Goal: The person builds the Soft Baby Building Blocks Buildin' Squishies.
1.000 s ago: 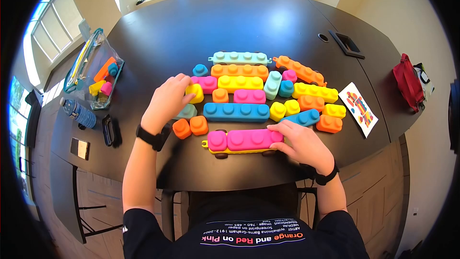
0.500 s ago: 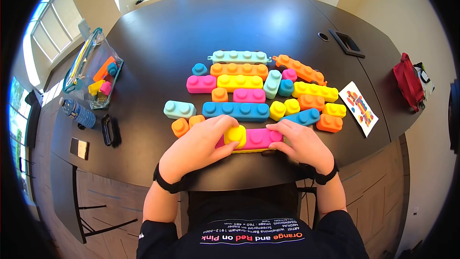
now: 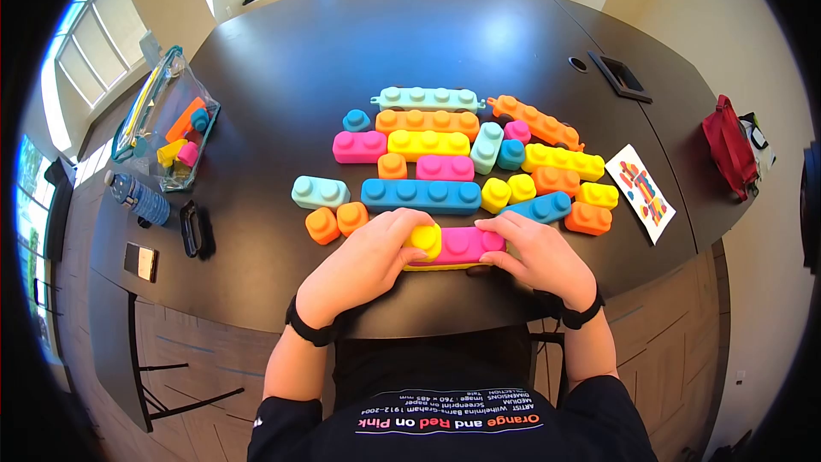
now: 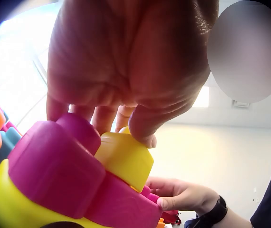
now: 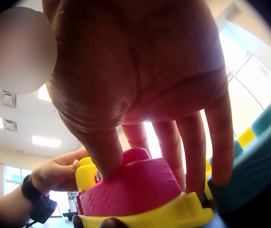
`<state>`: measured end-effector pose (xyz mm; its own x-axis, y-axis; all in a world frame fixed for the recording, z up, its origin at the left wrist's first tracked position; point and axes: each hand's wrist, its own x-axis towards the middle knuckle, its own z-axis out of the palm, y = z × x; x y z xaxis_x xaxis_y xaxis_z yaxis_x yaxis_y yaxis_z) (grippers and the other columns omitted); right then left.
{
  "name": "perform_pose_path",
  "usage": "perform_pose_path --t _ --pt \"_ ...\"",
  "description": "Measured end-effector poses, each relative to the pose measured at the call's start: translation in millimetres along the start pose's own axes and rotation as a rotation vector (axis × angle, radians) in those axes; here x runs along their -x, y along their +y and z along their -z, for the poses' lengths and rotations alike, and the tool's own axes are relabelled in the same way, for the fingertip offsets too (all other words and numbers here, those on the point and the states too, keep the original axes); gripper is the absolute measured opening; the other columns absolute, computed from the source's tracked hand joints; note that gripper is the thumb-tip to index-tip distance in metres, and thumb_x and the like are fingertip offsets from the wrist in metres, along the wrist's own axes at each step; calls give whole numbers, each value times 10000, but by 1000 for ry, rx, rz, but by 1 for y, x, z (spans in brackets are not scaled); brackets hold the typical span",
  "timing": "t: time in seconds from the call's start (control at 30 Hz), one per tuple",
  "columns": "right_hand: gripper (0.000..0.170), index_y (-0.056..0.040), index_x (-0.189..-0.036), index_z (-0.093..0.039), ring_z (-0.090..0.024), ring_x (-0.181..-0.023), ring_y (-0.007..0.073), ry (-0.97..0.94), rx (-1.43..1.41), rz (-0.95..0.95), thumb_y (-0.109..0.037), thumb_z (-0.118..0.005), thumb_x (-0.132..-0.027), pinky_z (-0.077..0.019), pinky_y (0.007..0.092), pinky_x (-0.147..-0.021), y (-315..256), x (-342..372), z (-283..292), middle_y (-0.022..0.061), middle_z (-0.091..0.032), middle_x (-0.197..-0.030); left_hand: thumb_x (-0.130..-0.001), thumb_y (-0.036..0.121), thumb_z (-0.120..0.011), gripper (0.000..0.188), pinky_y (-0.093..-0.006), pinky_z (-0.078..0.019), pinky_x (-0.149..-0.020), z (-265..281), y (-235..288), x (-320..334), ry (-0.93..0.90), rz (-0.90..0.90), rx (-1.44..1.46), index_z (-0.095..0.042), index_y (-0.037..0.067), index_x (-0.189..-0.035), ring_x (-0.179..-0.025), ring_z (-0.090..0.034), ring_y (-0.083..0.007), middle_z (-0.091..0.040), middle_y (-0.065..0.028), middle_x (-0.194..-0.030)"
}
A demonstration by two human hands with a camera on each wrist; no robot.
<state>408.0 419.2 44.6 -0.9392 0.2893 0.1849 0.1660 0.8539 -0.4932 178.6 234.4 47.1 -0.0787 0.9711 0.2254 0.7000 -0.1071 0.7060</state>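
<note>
A yellow wheeled base (image 4: 35, 213) stands near the table's front edge. On it sit a small pink block (image 4: 54, 166) at the left end and a long pink block (image 3: 462, 245). My left hand (image 3: 368, 252) pinches a small yellow block (image 3: 424, 241) between thumb and fingers, on top of the long block's left part. In the left wrist view that yellow block (image 4: 126, 156) rests on the pink one, slightly tilted. The right hand (image 3: 547, 257) grips the long pink block's right end, thumb on the near side and fingers on the far side.
Beyond the hands lie rows of blocks, among them a long blue block (image 3: 421, 197) and two small orange blocks (image 3: 337, 222). A picture card (image 3: 641, 194) is at the right. On the left are a clear bag (image 3: 167, 128), a water bottle (image 3: 138, 197) and a black case (image 3: 195, 229).
My left hand has carried the small yellow block from the left of the rows onto the long pink block, then shifted slightly right. The right hand has kept its grip.
</note>
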Motion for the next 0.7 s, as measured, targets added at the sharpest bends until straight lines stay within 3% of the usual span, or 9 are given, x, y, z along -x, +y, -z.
perform_pose_path --t 0.37,0.47,0.53,0.7 --pt "415 -91 -1305 -649 -658 -942 342 -2 -9 4 -233 -782 -938 -543 418 -819 1 1 -1 126 -642 -1025 -965 47 -678 372 -420 -513 -984 -3 4 3 -2 65 19 -585 23 -1324 -1131 -637 -393 -668 -189 -1198" --pt "414 -90 -1304 -648 -658 -945 344 3 -10 4 -230 -781 -938 -543 418 -823 1 1 -1 127 -643 -1029 -946 94 -735 439 -443 -495 -998 -7 6 4 -23 84 11 -570 24 -1347 -1142 -619 -412 -658 -195 -1222" --pt "414 -90 -1303 -648 -658 -947 345 6 -12 7 -229 -782 -938 -543 418 -826 1 1 -1 127 -644 -1032 -907 123 -794 534 -460 -477 -1012 -12 4 6 35 1 -78 -547 31 -1372 -1156 -602 -423 -642 -192 -1260" --pt "421 -89 -1307 -647 -657 -961 350 -2 -23 3 -227 -784 -934 -542 417 -835 2 1 -1 133 -647 -1041 -875 117 -825 567 -465 -474 -1004 -19 -1 8 72 -33 -120 -536 48 -1358 -1165 -595 -425 -631 -180 -1283"
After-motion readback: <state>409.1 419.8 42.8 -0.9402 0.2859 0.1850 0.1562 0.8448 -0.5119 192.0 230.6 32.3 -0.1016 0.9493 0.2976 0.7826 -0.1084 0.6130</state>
